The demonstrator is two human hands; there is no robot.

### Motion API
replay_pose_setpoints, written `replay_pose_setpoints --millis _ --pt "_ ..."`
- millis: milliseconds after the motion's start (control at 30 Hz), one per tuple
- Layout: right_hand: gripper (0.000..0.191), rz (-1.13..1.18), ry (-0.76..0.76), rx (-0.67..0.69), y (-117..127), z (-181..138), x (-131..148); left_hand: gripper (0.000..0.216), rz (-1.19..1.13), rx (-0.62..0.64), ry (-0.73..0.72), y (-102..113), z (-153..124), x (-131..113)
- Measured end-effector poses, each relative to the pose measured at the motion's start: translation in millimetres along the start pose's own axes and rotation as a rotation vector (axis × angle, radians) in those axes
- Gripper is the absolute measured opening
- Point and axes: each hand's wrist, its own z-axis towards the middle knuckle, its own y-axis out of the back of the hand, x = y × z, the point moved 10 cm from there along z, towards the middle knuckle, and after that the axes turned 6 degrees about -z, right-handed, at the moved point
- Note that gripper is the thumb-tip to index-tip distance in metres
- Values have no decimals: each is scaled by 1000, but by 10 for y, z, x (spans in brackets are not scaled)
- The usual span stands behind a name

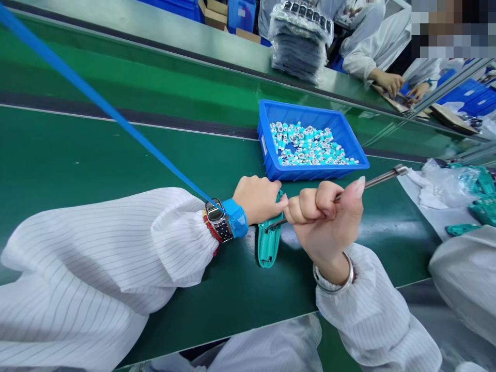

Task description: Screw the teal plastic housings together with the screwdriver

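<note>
My left hand (258,199) grips the upper end of a teal plastic housing (268,248), its fingers curled over it and hiding that end. The housing lies on the green work surface with its hollow inside facing up, and small dark and metal parts show in it. A slim metal rod-like tool (382,178) is closed in the fist of my right hand (325,214). Its thin end reaches down to the housing beside my left fingers, while its thicker end sticks out to the upper right. Whether the tip touches a part inside I cannot tell.
Just beyond my hands stands a blue bin (313,173) of small turquoise-and-white pieces. A blue wrist strap cord (116,113) runs to my left wrist. Teal housings (484,206) and plastic wrap lie at right. Across the line, a co-worker's hands (389,82) handle something near stacked trays (298,51).
</note>
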Motion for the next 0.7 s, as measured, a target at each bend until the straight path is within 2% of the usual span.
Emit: replay_pose_setpoints --millis 333,533,700 --pt "54 -68 49 48 -113 -12 -25 39 -82 -8 -21 -16 19 9" --pt "49 -141 50 114 -212 -34 -79 31 -133 3 -40 -18 28 -13" --pt "48 -185 89 165 -280 -87 -65 39 -138 -3 -9 -4 34 -3"
